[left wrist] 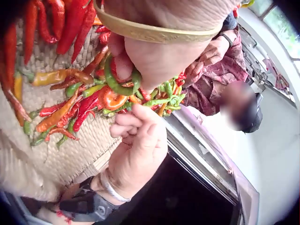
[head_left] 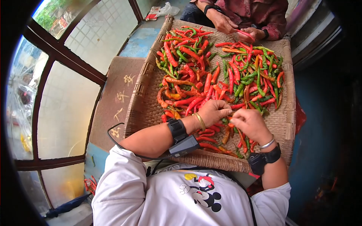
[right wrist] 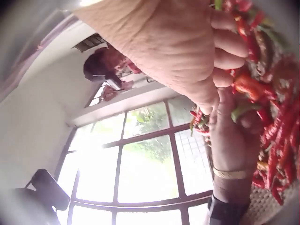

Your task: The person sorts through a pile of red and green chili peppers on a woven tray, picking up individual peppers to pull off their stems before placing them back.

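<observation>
Left grip (head_left: 212,112) round a green pepper (left wrist: 113,83) at its fingertips (left wrist: 123,68), right grip (head_left: 252,124) nearby, hold unclear.

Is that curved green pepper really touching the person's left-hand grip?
Touching. The left wrist view shows the curved green pepper lying against the left-hand grip, bending around one fingertip.

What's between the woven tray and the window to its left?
In the head view, a brown board with yellow characters lies between the tray and window, with blue surface beyond its ends.
</observation>
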